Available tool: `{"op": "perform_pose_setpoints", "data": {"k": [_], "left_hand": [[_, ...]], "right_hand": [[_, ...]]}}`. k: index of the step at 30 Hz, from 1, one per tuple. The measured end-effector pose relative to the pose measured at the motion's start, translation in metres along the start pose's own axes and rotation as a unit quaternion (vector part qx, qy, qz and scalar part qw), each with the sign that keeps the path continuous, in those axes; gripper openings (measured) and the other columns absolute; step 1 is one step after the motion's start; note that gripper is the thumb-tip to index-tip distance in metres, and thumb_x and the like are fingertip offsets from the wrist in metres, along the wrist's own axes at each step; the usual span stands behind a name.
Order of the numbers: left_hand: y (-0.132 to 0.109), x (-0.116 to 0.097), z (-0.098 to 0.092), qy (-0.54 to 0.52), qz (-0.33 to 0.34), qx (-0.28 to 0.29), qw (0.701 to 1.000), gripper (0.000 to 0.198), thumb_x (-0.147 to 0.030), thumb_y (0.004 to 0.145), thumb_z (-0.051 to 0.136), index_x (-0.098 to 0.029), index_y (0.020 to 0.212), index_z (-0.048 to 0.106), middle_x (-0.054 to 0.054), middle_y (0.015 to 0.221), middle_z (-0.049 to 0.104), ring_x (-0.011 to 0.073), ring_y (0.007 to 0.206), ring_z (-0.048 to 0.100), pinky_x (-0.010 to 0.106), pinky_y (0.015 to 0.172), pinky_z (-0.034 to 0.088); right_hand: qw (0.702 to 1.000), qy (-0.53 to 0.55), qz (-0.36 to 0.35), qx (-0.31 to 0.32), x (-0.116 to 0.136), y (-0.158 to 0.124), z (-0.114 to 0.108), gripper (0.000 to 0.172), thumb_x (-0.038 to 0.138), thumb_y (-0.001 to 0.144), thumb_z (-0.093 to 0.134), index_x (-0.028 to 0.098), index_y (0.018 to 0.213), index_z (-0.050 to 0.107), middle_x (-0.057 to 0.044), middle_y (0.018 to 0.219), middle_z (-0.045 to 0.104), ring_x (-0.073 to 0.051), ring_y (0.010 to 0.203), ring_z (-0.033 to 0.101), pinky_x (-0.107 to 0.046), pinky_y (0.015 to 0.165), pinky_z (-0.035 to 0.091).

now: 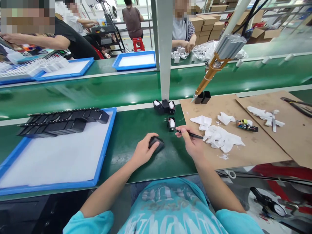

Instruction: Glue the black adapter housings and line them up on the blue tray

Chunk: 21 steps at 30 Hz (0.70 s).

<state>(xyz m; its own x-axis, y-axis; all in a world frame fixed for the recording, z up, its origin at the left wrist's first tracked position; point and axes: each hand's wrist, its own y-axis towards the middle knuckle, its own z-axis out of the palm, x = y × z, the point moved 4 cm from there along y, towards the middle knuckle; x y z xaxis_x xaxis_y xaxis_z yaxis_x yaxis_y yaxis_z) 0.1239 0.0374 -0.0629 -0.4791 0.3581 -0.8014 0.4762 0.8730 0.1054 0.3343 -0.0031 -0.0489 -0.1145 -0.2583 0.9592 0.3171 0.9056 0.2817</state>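
Note:
My left hand [144, 150] is wrapped round a black plastic housing [158, 144] on the green bench. Between the fingers of my right hand [191, 143] is a pair of black tweezers [196, 135], pointing left. Their tip reaches a small black case with a white part inside [172, 123] and pins on its left; I cannot tell whether it touches. Just behind stand several similar black cases [165, 106], at least two with white parts showing. Crumpled white tissues [219, 136] lie on the cardboard right of my right hand.
Left, a blue-rimmed tray [103, 152] bears rows of black cases [65, 122]. An orange dispensing nozzle [207, 79] hangs over two black housings [203, 97]. Cardboard [258, 146] carries a circuit board [246, 125] and pliers [298, 104]. A post [164, 48] rises behind; people work across the belt.

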Motion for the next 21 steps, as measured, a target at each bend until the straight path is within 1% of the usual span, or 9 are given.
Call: {"op": "perform_pose_setpoints", "data": {"k": [1, 2, 4, 5, 7, 10, 14, 18, 21], "left_hand": [[0.001, 0.005, -0.004, -0.102, -0.052, -0.025, 0.993, 0.031, -0.043, 0.093, 0.051, -0.024, 0.117, 0.053, 0.004, 0.096, 0.064, 0.0179, 0.08, 0.064, 0.031, 0.074, 0.052], [0.002, 0.01, -0.007, -0.206, -0.101, -0.045, 0.972, 0.034, -0.047, 0.092, 0.052, -0.024, 0.118, 0.052, 0.003, 0.092, 0.064, 0.0173, 0.074, 0.065, 0.031, 0.07, 0.053], [0.003, 0.015, -0.01, -0.385, -0.174, -0.068, 0.904, 0.04, -0.052, 0.089, 0.055, -0.023, 0.116, 0.051, 0.002, 0.086, 0.064, 0.0176, 0.065, 0.066, 0.031, 0.061, 0.054], [0.004, 0.015, -0.011, -0.447, -0.195, -0.072, 0.87, 0.04, -0.051, 0.088, 0.057, -0.022, 0.115, 0.051, 0.003, 0.085, 0.065, 0.018, 0.062, 0.066, 0.031, 0.057, 0.054], [0.006, 0.014, -0.013, -0.521, -0.215, -0.072, 0.823, 0.038, -0.046, 0.087, 0.059, -0.02, 0.114, 0.053, 0.004, 0.084, 0.068, 0.0179, 0.058, 0.066, 0.029, 0.052, 0.053], [0.006, 0.011, -0.015, -0.576, -0.223, -0.066, 0.784, 0.03, -0.039, 0.09, 0.055, -0.019, 0.112, 0.056, 0.005, 0.08, 0.069, 0.0157, 0.053, 0.064, 0.026, 0.047, 0.05], [0.005, 0.007, -0.02, -0.605, -0.221, -0.076, 0.761, 0.026, -0.036, 0.093, 0.049, -0.019, 0.109, 0.059, 0.004, 0.075, 0.067, 0.0134, 0.049, 0.06, 0.023, 0.043, 0.046], [0.008, 0.008, -0.031, -0.622, -0.23, -0.139, 0.735, 0.024, -0.034, 0.095, 0.046, -0.019, 0.104, 0.062, 0.004, 0.074, 0.066, 0.0122, 0.05, 0.058, 0.022, 0.043, 0.045], [0.01, 0.011, -0.043, -0.637, -0.235, -0.204, 0.705, 0.026, -0.033, 0.096, 0.044, -0.016, 0.097, 0.064, 0.005, 0.075, 0.066, 0.0114, 0.053, 0.058, 0.02, 0.044, 0.046]], "right_hand": [[1.0, -0.019, -0.011, 0.005, 0.0, 0.001, 0.0, 0.022, 0.038, 0.095, 0.051, 0.025, 0.097, 0.068, -0.002, 0.097, 0.07, -0.014, 0.082, 0.069, -0.03, 0.074, 0.06], [0.998, -0.047, -0.026, 0.012, 0.0, 0.002, 0.001, 0.022, 0.037, 0.096, 0.05, 0.025, 0.098, 0.067, -0.003, 0.101, 0.069, -0.016, 0.089, 0.068, -0.032, 0.08, 0.059], [0.989, -0.125, -0.062, 0.038, -0.001, 0.005, 0.004, 0.021, 0.033, 0.097, 0.047, 0.024, 0.101, 0.066, -0.006, 0.11, 0.067, -0.019, 0.104, 0.065, -0.038, 0.093, 0.056], [0.981, -0.169, -0.078, 0.055, -0.002, 0.006, 0.005, 0.021, 0.031, 0.097, 0.046, 0.024, 0.102, 0.065, -0.007, 0.115, 0.066, -0.02, 0.11, 0.063, -0.04, 0.099, 0.053], [0.96, -0.247, -0.101, 0.086, -0.007, 0.007, 0.009, 0.021, 0.028, 0.097, 0.045, 0.024, 0.104, 0.064, -0.009, 0.123, 0.063, -0.023, 0.118, 0.06, -0.045, 0.104, 0.049], [0.935, -0.312, -0.134, 0.108, -0.012, 0.006, 0.012, 0.022, 0.025, 0.095, 0.046, 0.025, 0.107, 0.064, -0.011, 0.126, 0.061, -0.026, 0.118, 0.06, -0.048, 0.1, 0.052], [0.925, -0.313, -0.201, 0.085, -0.003, 0.002, 0.013, 0.019, 0.023, 0.093, 0.049, 0.026, 0.104, 0.064, -0.01, 0.118, 0.066, -0.025, 0.109, 0.064, -0.046, 0.094, 0.055], [0.923, -0.318, -0.214, 0.012, 0.002, 0.006, 0.003, 0.023, 0.022, 0.093, 0.048, 0.027, 0.11, 0.063, -0.01, 0.117, 0.064, -0.025, 0.11, 0.063, -0.047, 0.099, 0.052], [0.91, -0.38, -0.167, -0.012, -0.012, 0.012, -0.008, 0.027, 0.023, 0.092, 0.047, 0.023, 0.115, 0.061, -0.015, 0.123, 0.06, -0.03, 0.118, 0.058, -0.053, 0.103, 0.047]]}}
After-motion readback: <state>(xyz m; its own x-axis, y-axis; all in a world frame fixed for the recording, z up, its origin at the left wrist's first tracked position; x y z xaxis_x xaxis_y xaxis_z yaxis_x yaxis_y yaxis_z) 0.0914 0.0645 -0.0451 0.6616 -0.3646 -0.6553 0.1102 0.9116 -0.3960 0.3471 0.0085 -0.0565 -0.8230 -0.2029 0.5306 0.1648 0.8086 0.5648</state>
